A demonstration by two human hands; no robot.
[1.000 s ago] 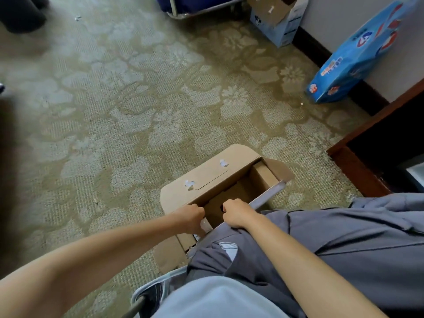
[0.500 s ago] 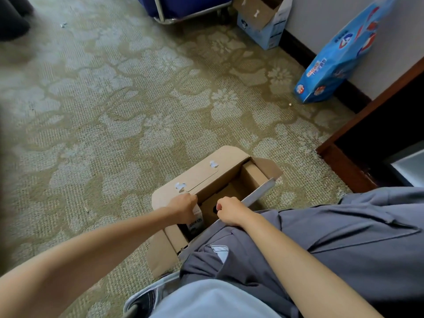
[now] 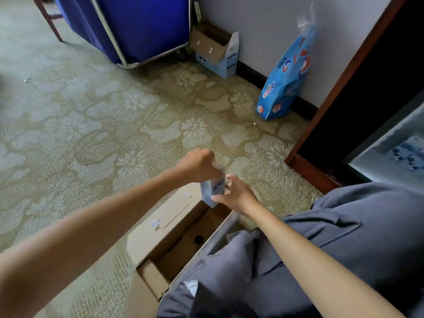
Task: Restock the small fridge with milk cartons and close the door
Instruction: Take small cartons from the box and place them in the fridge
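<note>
Centrally, just above the middle of the frame, held in the air over the carpet (image 3: 91, 125): one small milk carton (image 3: 214, 188), tilted, with blurred dark print on its side. Gripped at the top by the left hand (image 3: 197, 165), fingers curled tight over the upper edge, knuckles toward the camera. Pinched lower down by the right hand (image 3: 238, 195), thumb under the bottom corner, fingers partly curled against the far side; palm not closed round it. Both forearms bare, reaching in from the lower corners.

Directly below the carton, an open cardboard box (image 3: 160, 228) on the floor, one flap folded outward to the left, brown inside walls showing, contents not visible. Lower right, grey trousers (image 3: 344, 237) overlapping the box's near edge.

At the right edge, inside a dark wooden cabinet frame (image 3: 339, 83), the small fridge (image 3: 371, 161), open, pale inside, with several blue-and-white cartons (image 3: 408, 152) already in it, blurred.

Along the wall at the top: a blue printed plastic bag (image 3: 284, 81) leaning upright, a small open carton box (image 3: 220, 58), and a blue cloth cart (image 3: 142, 24) on a metal frame.
</note>
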